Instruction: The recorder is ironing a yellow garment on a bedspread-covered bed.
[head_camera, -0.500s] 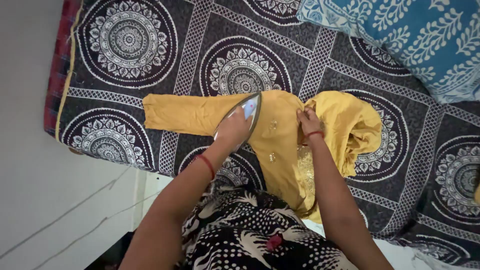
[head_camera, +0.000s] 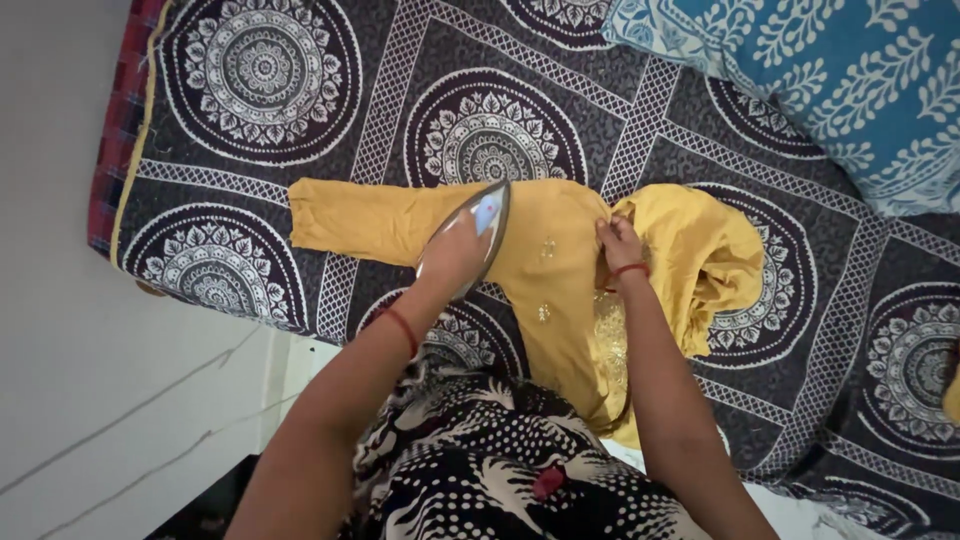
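Observation:
A yellow long-sleeved garment lies spread on the bed, one sleeve stretched out to the left and its right part folded over in a bunch. My left hand grips a silver iron, which stands tilted on the garment near the shoulder. My right hand rests on the middle of the garment, its fingers pinching the cloth at the edge of the folded part. A red thread band circles each wrist.
The bed is covered by a dark sheet with white round patterns. A blue floral cloth lies at the back right. The bed's left edge drops to a pale floor.

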